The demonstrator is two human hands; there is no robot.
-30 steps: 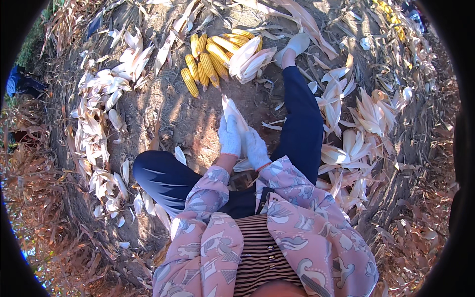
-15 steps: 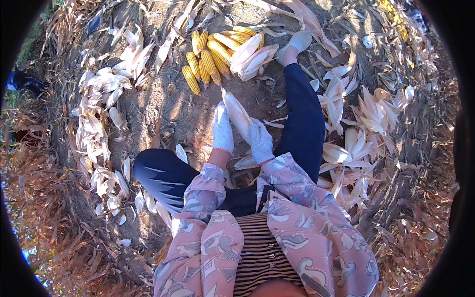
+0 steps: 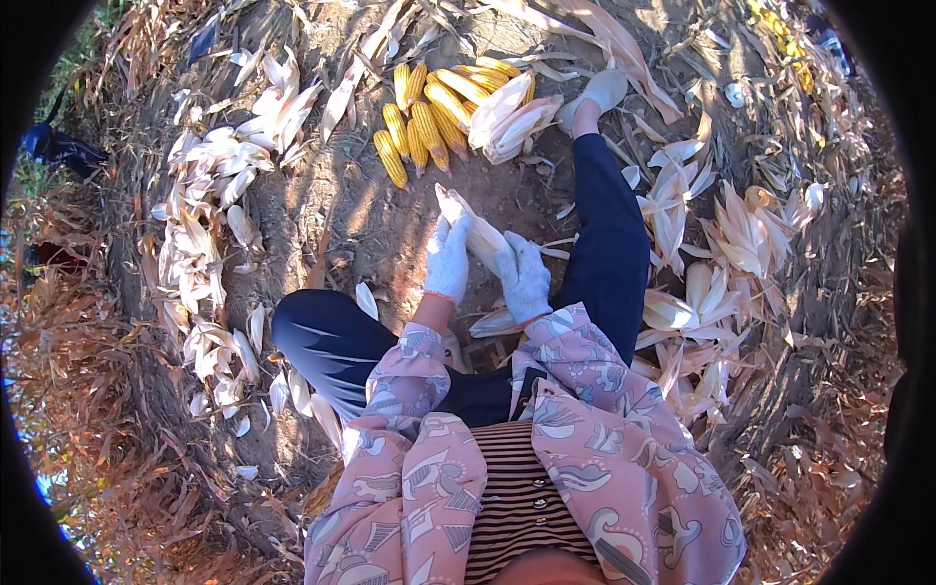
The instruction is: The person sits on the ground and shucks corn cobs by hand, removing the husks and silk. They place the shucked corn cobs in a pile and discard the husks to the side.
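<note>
An ear of corn in its pale husk [image 3: 480,230] slants between my two gloved hands, its tip pointing up and to the left. My left hand [image 3: 447,258], in a white glove, grips the ear near its tip. Around the lower end, the white-gloved fingers of my right hand [image 3: 526,281] are closed; that end of the ear is hidden. Beyond the tip, a pile of husked yellow corn cobs [image 3: 426,132] lies on the soil. Another ear with pale husk [image 3: 517,122] rests against the pile's right side.
Loose pale husks [image 3: 195,253] line the ground on the left. More husks [image 3: 717,244] are heaped on the right, beyond my outstretched leg [image 3: 606,229]. My bent left knee [image 3: 317,327] is at the near left. A dark bag-like item [image 3: 63,148] sits at the far left.
The husked ear has tipped further left, and my left hand's fingers have come onto it near the tip. My right hand has moved slightly right along with the whole view.
</note>
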